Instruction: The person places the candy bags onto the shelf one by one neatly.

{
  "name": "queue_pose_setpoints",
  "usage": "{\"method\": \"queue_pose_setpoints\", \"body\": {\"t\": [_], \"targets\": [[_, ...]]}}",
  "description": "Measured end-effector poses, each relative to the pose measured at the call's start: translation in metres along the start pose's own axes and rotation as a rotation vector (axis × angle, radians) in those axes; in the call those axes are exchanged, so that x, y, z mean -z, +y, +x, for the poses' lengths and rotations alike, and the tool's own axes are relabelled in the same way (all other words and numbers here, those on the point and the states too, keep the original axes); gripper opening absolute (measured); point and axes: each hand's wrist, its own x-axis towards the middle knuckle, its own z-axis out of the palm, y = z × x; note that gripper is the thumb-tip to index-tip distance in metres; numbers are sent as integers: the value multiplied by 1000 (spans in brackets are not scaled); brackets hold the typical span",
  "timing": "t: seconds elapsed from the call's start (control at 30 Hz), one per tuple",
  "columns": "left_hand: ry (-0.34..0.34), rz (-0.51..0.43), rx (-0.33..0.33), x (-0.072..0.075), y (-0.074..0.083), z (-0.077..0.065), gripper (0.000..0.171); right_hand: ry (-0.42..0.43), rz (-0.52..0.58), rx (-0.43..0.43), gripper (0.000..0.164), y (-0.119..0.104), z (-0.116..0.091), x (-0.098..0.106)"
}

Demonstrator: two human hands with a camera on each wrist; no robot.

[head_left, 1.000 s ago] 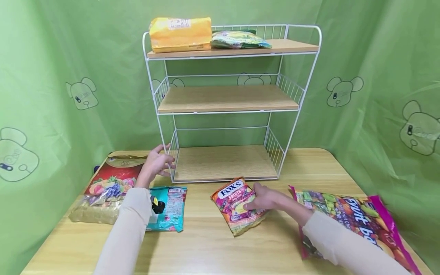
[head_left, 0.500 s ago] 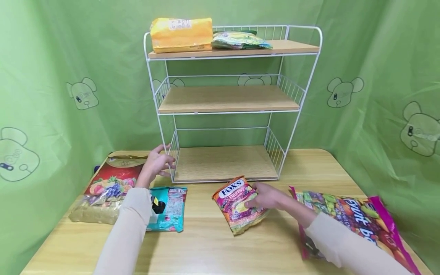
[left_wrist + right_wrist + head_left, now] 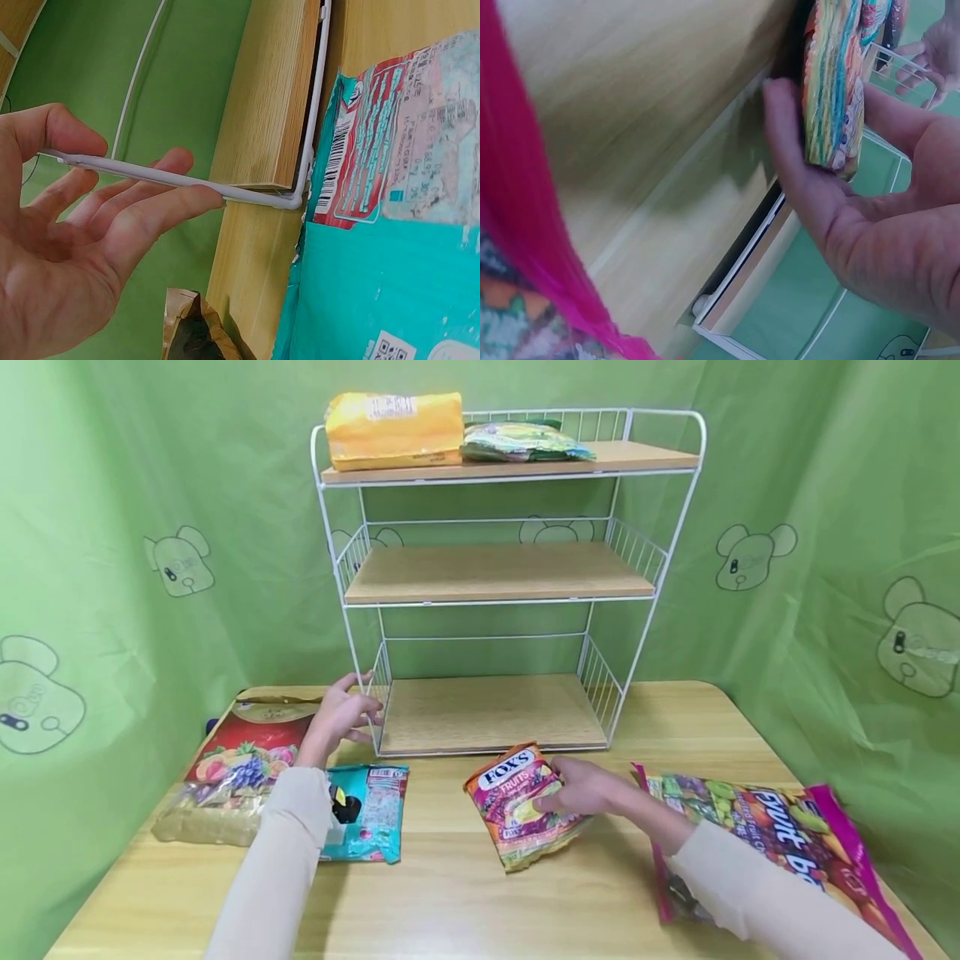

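My right hand (image 3: 587, 789) pinches the right edge of an orange and purple FOX'S fruit candy bag (image 3: 517, 806), thumb over its printed front and fingers behind it. The bag is tilted above the table in front of the shelf rack. In the right wrist view the candy bag (image 3: 832, 90) shows edge-on between thumb and fingers. My left hand (image 3: 343, 714) holds the front left post of the white wire rack (image 3: 356, 664). From close up, the left wrist view shows the thumb and fingers on either side of the white post (image 3: 169, 178).
On the rack's top board lie a yellow package (image 3: 393, 433) and a green bag (image 3: 525, 442). A teal package (image 3: 371, 814) and a red-gold fruit bag (image 3: 247, 768) lie on the left. A large pink-edged fruit bag (image 3: 772, 835) lies under the right forearm.
The candy bag has tilted up slightly in my right hand and shifted a little to the right. My left hand stays on the rack post.
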Motion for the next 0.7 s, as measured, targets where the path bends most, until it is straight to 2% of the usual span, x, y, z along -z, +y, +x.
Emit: {"method": "queue_pose_setpoints", "body": {"t": [0.17,0.27,0.4,0.47,0.6,0.7], "targets": [[-7,-4,0,1,1,1,73,-41,101,-58,78,-2,-2,1],[-1,-5,0,1,0,2,72,-51,154,-77,78,-2,-1,1],[5,-5,-5,1,-1,3,71,14,103,-11,81,2,2,1],[4,-10,-4,1,-2,4,71,38,95,10,76,3,4,1],[3,-18,4,1,-2,4,71,-7,233,-18,65,4,5,4],[4,-19,2,1,-2,5,71,-36,312,-36,67,3,3,7]]}}
